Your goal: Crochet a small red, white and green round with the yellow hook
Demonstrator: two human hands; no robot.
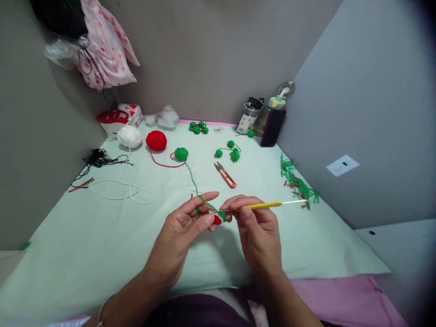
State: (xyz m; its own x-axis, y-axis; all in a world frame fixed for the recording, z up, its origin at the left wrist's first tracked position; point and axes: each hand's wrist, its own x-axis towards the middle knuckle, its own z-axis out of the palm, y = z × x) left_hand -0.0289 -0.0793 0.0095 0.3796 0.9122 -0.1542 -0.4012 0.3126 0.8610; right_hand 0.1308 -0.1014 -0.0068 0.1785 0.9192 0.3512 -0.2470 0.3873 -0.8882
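Note:
Between thumb and fingers, my left hand (185,227) pinches a small crochet piece (218,219) of red, white and green yarn. Green yarn (192,177) runs over the left fingers from a green yarn ball (181,154) farther back. My right hand (258,227) is closed around the yellow handle of a crochet hook (265,205). The hook's metal tip lies at the top edge of the piece, by the left thumb; whether a loop is on it is too small to tell. Its other metal end points right.
Orange thread snips (225,175) lie beyond my hands. Red yarn (156,141) and white yarn (130,136) balls stand back left, near black cords (98,158). Green crocheted bits (234,154) and yarn scraps (298,184) lie right. A phone (273,128) leans on a bottle (276,102).

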